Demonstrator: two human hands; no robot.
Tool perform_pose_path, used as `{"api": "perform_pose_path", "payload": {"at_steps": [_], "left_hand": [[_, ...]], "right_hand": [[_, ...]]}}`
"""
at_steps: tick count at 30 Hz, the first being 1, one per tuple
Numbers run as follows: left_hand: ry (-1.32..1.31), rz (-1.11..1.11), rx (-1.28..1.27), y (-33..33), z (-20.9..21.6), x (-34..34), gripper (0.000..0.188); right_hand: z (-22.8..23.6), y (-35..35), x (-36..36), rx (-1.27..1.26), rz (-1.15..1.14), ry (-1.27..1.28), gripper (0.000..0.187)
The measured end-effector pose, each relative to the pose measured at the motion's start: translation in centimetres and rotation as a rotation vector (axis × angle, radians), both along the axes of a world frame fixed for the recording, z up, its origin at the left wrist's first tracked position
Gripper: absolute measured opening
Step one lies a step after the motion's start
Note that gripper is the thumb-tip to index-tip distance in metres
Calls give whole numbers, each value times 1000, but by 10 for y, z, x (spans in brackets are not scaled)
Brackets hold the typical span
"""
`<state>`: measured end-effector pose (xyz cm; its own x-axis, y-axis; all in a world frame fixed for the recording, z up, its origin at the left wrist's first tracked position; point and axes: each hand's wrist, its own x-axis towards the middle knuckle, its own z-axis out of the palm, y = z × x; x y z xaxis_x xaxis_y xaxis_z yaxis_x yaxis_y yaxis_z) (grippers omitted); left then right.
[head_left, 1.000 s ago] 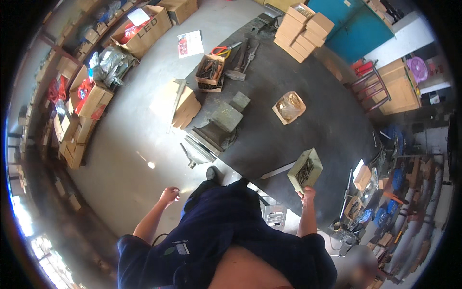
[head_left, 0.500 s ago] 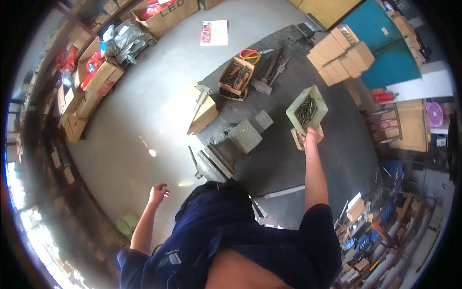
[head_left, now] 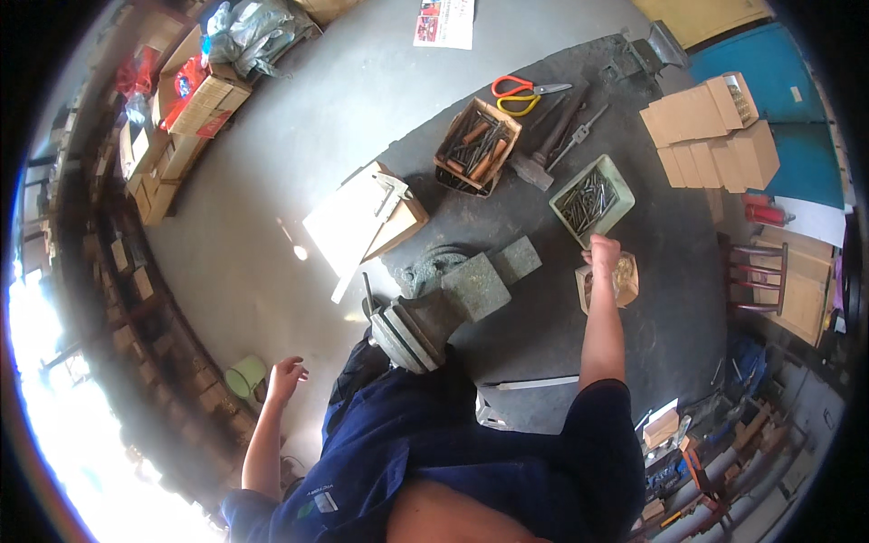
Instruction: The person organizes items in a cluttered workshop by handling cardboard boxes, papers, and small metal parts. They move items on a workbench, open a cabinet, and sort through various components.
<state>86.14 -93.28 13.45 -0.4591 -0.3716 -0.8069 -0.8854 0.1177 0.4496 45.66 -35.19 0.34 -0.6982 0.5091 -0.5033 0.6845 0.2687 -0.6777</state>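
My right hand [head_left: 602, 252] is closed on the near end of a pale green plastic bin [head_left: 625, 207], its fingers curled at the rim. Thin metal pieces [head_left: 590, 201], apparently drill bits, fill the bin. Just nearer than the bin, partly under my wrist, stands a small cardboard box [head_left: 626, 281]; its contents are hard to make out. My left hand [head_left: 288, 378] hangs off the bench at the left, loosely bent with fingers apart, holding nothing. A bench vise [head_left: 453, 299] is fixed at the near edge in front of my body.
Beyond the vise lie a box of tools [head_left: 478, 145], red-and-yellow-handled scissors [head_left: 529, 92], a hammer [head_left: 539, 163] and a tap wrench [head_left: 579, 138]. A caliper [head_left: 385, 201] rests on a cardboard box [head_left: 398, 226]. Stacked cartons [head_left: 711, 136] stand far right. A green bucket [head_left: 244, 375] sits on the floor.
The bin has gone from tilted to flatter beyond the small cardboard box, which now shows more, with my right hand still on it. My left hand stays off the bench. The view has shifted.
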Motion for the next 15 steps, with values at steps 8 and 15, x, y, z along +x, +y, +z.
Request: {"api": "perform_pose_path", "payload": {"at_steps": [8, 15], "left_hand": [[89, -131, 17, -6, -18, -50, 29], [130, -22, 12, -10, -17, -22, 27]], "right_hand": [[97, -91, -22, -128, 657, 370, 36], [102, -213, -96, 409, 1754, 440, 39]]}}
